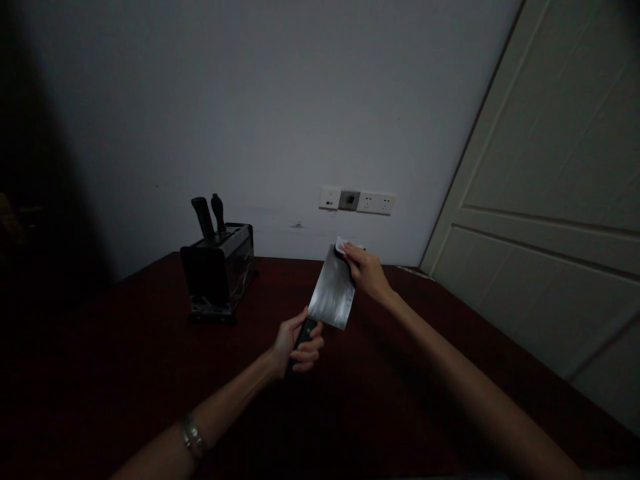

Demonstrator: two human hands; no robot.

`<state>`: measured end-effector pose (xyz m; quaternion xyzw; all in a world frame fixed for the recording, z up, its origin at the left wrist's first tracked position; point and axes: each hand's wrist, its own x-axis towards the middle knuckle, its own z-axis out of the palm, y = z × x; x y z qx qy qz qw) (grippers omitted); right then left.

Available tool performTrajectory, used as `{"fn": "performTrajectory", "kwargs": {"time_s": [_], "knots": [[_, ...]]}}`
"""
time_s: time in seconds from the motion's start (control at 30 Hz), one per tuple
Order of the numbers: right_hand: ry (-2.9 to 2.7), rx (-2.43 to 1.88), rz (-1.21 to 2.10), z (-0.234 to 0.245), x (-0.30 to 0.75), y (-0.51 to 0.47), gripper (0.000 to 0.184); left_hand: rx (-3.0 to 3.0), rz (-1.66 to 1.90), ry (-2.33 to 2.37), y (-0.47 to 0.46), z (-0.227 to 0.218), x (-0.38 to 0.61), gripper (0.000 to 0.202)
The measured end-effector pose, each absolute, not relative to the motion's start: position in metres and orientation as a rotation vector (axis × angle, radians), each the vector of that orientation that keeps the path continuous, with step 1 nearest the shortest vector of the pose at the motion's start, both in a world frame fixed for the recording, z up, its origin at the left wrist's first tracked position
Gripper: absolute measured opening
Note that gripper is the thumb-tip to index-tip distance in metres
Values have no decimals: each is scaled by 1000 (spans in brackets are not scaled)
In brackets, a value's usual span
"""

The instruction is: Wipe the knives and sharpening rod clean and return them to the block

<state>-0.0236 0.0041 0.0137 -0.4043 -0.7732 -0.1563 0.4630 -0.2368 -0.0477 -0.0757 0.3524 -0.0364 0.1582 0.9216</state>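
My left hand [299, 345] is closed around the black handle of a cleaver [331, 295], holding it up over the dark red table [150, 373] with its broad steel blade pointing away from me. My right hand [367, 270] is closed at the blade's far top corner, pinching a small white cloth or tissue [341, 245] against the steel. A metal bracelet sits on my left wrist.
A black knife block [219, 272] with two black handles sticking up stands on the table to the left, near the wall. A row of wall sockets [357, 201] is behind the cleaver. A pale panelled door [550, 200] fills the right side.
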Motion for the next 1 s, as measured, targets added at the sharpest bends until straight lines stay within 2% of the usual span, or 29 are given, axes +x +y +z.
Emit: {"fn": "performTrajectory", "kwargs": {"time_s": [0.27, 0.67, 1.0], "knots": [[-1931, -965, -362, 4, -20, -18, 35, 720, 323, -83, -47, -77, -237, 47], [-2204, -851, -131, -40, -55, -83, 48, 696, 414, -104, -43, -77, -240, 42], [-2259, -836, -88, -38, -60, -88, 48, 662, 445, -72, -42, -78, -240, 45]]}}
